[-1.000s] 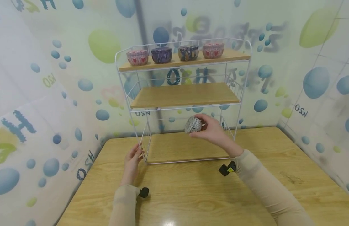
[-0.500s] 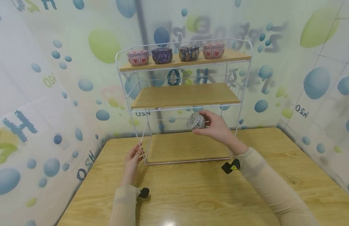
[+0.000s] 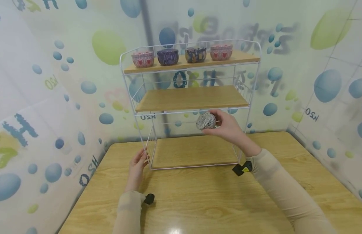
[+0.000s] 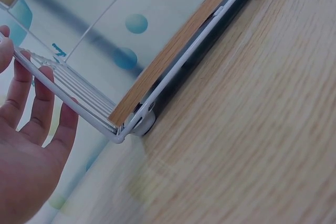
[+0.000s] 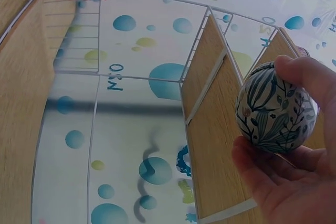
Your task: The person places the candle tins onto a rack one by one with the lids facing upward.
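Note:
My right hand (image 3: pixel 230 129) holds a small round bowl (image 3: pixel 206 121) in front of the rack, just under the middle shelf's front edge in the head view. Up close in the right wrist view, the bowl (image 5: pixel 275 111) is white with blue-green leaves, tilted, between thumb and fingers. At the lower left, my left hand (image 3: pixel 137 169) grips the front post of the white wire rack (image 3: pixel 192 97). Its fingers (image 4: pixel 39 111) wrap behind the post in the left wrist view, near the rack's bottom corner.
On the top shelf stand a pink heart-patterned bowl (image 3: pixel 143 59), a purple bowl (image 3: pixel 167 57), a dark multicoloured bowl (image 3: pixel 195 55) and another pink bowl (image 3: pixel 221 52) in a row. The wooden table (image 3: pixel 186 201) meets patterned walls (image 3: pixel 110 97) behind and beside it.
My right hand has risen and moved slightly to the right with the bowl, from over the bottom shelf to just below the middle one. The left hand stays on the post.

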Tool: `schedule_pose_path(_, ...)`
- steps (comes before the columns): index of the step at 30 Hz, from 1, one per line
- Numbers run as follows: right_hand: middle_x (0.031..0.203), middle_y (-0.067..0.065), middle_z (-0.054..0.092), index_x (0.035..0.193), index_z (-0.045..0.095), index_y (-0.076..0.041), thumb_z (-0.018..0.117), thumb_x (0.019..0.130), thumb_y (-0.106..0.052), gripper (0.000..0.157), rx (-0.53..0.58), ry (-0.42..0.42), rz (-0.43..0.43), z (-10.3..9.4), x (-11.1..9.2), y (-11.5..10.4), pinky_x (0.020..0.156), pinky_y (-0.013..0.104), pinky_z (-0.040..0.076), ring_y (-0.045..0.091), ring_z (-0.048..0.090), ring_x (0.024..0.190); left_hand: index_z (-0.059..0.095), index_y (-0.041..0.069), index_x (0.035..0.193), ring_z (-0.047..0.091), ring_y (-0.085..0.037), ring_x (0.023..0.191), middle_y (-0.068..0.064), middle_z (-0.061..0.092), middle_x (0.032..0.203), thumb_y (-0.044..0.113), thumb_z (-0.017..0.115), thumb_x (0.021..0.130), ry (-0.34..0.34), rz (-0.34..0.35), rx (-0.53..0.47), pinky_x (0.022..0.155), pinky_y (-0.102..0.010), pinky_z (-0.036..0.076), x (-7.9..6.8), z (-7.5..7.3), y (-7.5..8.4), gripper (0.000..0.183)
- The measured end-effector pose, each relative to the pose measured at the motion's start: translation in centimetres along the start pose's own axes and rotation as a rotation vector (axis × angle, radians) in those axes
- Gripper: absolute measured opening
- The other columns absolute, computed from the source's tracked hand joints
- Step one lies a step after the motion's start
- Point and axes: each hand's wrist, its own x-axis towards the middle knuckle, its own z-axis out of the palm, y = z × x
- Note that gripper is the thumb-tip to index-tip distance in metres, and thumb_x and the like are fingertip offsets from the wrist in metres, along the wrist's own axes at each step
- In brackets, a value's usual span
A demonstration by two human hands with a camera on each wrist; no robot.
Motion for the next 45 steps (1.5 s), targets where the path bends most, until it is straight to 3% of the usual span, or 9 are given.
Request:
schedule_pose_path(18, 0.128, 0.016, 0.054, 0.140, 0.043, 0.000, 0.082, 0.079, -0.019, 0.074, 0.015, 0.005, 0.011, -2.0, 0.1, -1.0, 0.090, 0.042, 0.050, 0.030, 0.058, 0.110, 0.063, 0.015, 0.121, 0.053, -0.021, 0.102, 0.003, 0.059, 0.103, 0.024, 0.056, 0.099, -0.007, 0.004, -0.006, 0.095, -0.041, 0.043, -0.1, 0.1, 0.1, 0.024)
schedule_pose_path(25, 0.131, 0.017, 0.053, 0.143, 0.042, -0.002, 0.081, 0.080, -0.017, 0.076, 0.000, 0.033, 0.010, -2.6, 0.1, -1.4, 0.088, 0.041, 0.052, 0.030, 0.059, 0.110, 0.064, 0.018, 0.118, 0.053, -0.014, 0.097, 0.002, 0.059, 0.104, 0.022, 0.056, 0.100, -0.002, -0.026, -0.021, 0.095, -0.041, 0.043, -0.2, 0.2, 0.3, 0.020)
schedule_pose_path(36, 0.128, 0.016, 0.054, 0.142, 0.043, -0.001, 0.081, 0.080, -0.018, 0.074, -0.034, 0.049, -0.010, -3.6, 0.3, -1.7, 0.086, 0.038, 0.052, 0.029, 0.060, 0.108, 0.066, 0.025, 0.108, 0.053, -0.016, 0.097, 0.005, 0.058, 0.097, 0.013, 0.051, 0.102, -0.033, -0.038, -0.059, 0.103, -0.052, 0.034, -1.3, 0.9, 2.5, 0.020)
schedule_pose_path(45, 0.124, 0.016, 0.054, 0.138, 0.046, -0.001, 0.081, 0.079, -0.012, 0.070, -0.002, 0.100, -0.018, -4.0, 0.5, -1.9, 0.088, 0.037, 0.051, 0.029, 0.059, 0.107, 0.065, 0.021, 0.111, 0.053, -0.015, 0.096, 0.005, 0.058, 0.097, 0.012, 0.050, 0.102, -0.033, -0.030, -0.060, 0.103, -0.054, 0.034, -1.1, 0.8, 2.2, 0.020)
